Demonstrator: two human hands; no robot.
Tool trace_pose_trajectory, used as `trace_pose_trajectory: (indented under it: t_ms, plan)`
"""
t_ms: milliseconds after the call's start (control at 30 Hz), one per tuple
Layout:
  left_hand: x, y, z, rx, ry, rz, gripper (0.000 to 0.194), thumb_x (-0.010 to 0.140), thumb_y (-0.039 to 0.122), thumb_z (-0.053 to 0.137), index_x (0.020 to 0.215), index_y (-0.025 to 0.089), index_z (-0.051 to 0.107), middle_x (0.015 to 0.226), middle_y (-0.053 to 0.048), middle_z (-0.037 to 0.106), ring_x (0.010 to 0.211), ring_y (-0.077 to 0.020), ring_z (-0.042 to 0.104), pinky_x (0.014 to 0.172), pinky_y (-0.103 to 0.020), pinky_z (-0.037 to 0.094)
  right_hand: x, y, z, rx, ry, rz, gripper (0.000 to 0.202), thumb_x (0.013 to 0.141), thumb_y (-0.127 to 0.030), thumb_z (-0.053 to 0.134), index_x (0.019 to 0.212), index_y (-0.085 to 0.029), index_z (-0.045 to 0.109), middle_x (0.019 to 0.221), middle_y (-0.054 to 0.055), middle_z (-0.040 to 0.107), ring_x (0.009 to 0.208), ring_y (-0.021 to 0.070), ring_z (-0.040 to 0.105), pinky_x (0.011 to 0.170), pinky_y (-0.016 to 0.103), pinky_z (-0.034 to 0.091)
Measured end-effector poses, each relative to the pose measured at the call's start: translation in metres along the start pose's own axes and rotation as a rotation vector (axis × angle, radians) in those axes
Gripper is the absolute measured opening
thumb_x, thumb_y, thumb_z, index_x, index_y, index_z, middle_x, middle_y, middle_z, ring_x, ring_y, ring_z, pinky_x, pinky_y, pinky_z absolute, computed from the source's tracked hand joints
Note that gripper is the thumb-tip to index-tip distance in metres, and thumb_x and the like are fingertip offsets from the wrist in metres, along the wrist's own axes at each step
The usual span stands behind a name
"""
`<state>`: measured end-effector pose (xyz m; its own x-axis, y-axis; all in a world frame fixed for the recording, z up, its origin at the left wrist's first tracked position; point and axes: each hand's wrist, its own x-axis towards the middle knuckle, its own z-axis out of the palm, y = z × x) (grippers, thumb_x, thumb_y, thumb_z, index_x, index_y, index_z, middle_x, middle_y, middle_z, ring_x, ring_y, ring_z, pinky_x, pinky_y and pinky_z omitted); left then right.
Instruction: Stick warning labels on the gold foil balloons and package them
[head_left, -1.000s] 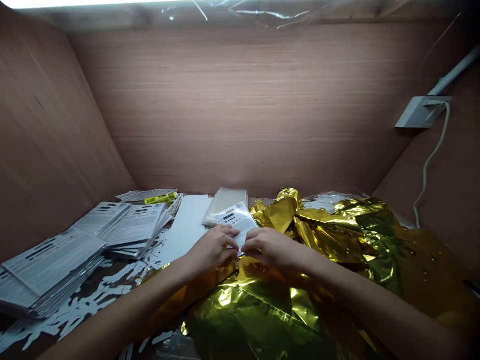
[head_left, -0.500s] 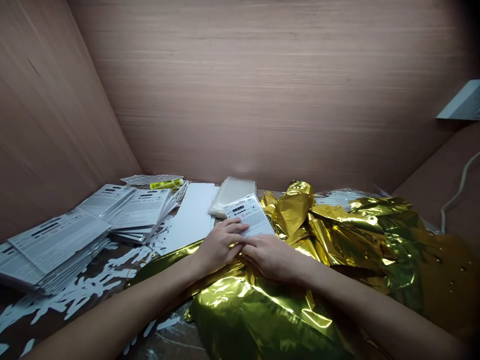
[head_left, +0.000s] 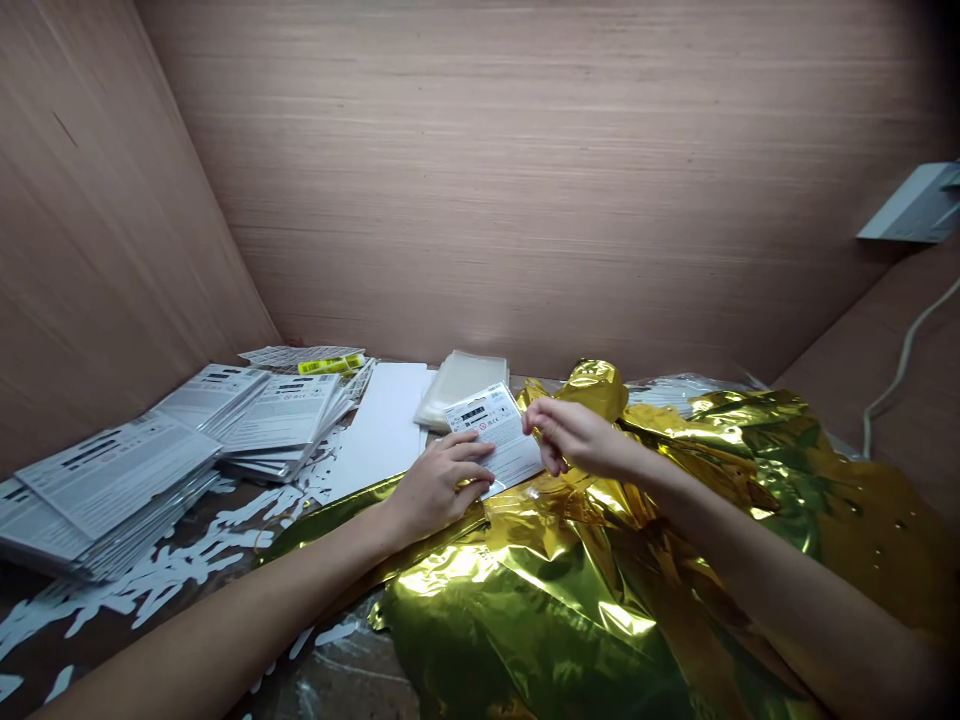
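A printed white card packet (head_left: 499,430) lies tilted on the crumpled gold foil (head_left: 525,600) in front of me. My left hand (head_left: 442,480) rests on the packet's lower left part, fingers stretched out and lying flat. Beside the packet's right edge, my right hand (head_left: 566,432) is raised with its fingers curled together. Whether anything small is pinched in those fingers, I cannot make out. The foil spreads under both forearms and bunches up to the right of the packet.
Stacks of similar printed packets (head_left: 120,480) stand at the left. White paper strips (head_left: 172,560) litter the table. Blank white card (head_left: 382,430), clear plastic sleeves (head_left: 465,385) and a yellow label strip (head_left: 330,365) lie along the back wall. A white cable (head_left: 900,370) hangs at the right.
My right hand has come away from my left and moved up and right to the packet's right edge. The left hand has stayed on the packet, and more of its printed face shows.
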<state>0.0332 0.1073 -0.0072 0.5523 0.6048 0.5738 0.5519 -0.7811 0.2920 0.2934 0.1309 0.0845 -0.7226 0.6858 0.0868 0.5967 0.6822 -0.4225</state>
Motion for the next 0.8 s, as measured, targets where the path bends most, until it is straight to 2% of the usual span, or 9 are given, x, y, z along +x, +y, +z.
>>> trace_pose_trajectory:
  t_ms: [33,100,200,267,367,467,600,700,800]
  plan:
    - [0.0,0.0,0.0,0.001,0.0,-0.001,0.014,0.094,0.023,0.069,0.1,0.026,0.081,0.133,-0.005,0.072,0.135,-0.0298,0.057,0.11,-0.052,0.052,-0.001,0.002,-0.007,0.028,-0.002,0.007,0.044,0.11,-0.027,0.011,0.114,-0.015,0.054,0.068,0.004,0.068,0.059,0.0166,0.066,0.057,0.027,0.051]
    - [-0.001,0.0,0.0,0.004,0.0,0.003,0.016,0.094,0.021,0.068,0.102,0.027,0.081,0.134,-0.005,0.072,0.136,-0.0297,0.057,0.111,-0.053,0.051,-0.003,-0.001,-0.01,0.051,-0.019,-0.01,0.037,0.11,-0.032,0.025,0.11,-0.017,0.059,0.071,0.004,0.071,0.062,0.017,0.069,0.06,0.028,0.053]
    - [-0.003,-0.003,0.002,0.011,0.002,0.027,0.026,0.091,0.012,0.065,0.106,0.026,0.081,0.136,-0.006,0.07,0.137,-0.0296,0.056,0.112,-0.053,0.051,-0.003,-0.015,0.01,0.017,-0.054,-0.08,0.018,0.1,-0.029,0.054,0.1,-0.02,0.07,0.096,0.008,0.076,0.086,0.0215,0.072,0.08,0.034,0.055]
    - [-0.004,-0.005,0.003,0.015,0.005,0.044,0.033,0.088,0.005,0.061,0.106,0.024,0.08,0.137,-0.007,0.069,0.138,-0.0298,0.055,0.112,-0.053,0.051,-0.002,-0.025,0.028,-0.019,-0.085,-0.119,0.02,0.1,-0.027,0.054,0.097,-0.023,0.073,0.107,0.009,0.075,0.096,0.0242,0.071,0.088,0.037,0.053]
    - [-0.004,-0.005,0.003,0.015,-0.003,0.05,0.037,0.086,0.003,0.058,0.107,0.023,0.08,0.137,-0.007,0.07,0.138,-0.0298,0.055,0.113,-0.053,0.051,-0.001,-0.034,0.047,-0.063,-0.113,-0.135,0.028,0.103,-0.031,0.048,0.095,-0.029,0.075,0.11,0.007,0.074,0.096,0.0261,0.071,0.087,0.041,0.054]
    - [-0.004,-0.005,0.001,0.01,-0.021,0.043,0.038,0.086,0.003,0.057,0.11,0.023,0.08,0.138,-0.005,0.069,0.139,-0.0295,0.054,0.114,-0.052,0.05,-0.002,-0.035,0.054,-0.09,-0.109,-0.121,0.03,0.102,-0.032,0.046,0.092,-0.033,0.074,0.108,0.007,0.074,0.092,0.0284,0.071,0.083,0.045,0.054]
    - [-0.004,-0.004,0.001,0.015,-0.036,0.025,0.038,0.086,0.004,0.057,0.111,0.024,0.08,0.137,-0.005,0.069,0.139,-0.0298,0.054,0.114,-0.053,0.05,-0.004,-0.04,0.059,-0.062,-0.07,-0.078,0.023,0.097,-0.028,0.052,0.088,-0.032,0.073,0.105,0.011,0.073,0.083,0.0291,0.07,0.076,0.047,0.054]
    - [-0.004,-0.003,0.002,0.036,-0.06,0.009,0.039,0.085,0.003,0.058,0.107,0.026,0.081,0.139,-0.004,0.069,0.138,-0.0305,0.054,0.113,-0.054,0.051,-0.005,-0.039,0.05,0.035,0.004,-0.049,0.007,0.083,-0.022,0.066,0.082,-0.027,0.07,0.094,0.011,0.074,0.074,0.0268,0.068,0.069,0.043,0.053]
    - [-0.004,0.0,0.002,0.05,-0.071,-0.026,0.036,0.087,0.005,0.059,0.104,0.027,0.082,0.139,-0.003,0.069,0.137,-0.031,0.055,0.111,-0.055,0.051,-0.002,-0.023,0.008,0.208,0.16,-0.021,0.008,0.078,-0.025,0.072,0.073,-0.024,0.066,0.07,0.006,0.069,0.059,0.0203,0.06,0.056,0.035,0.049]
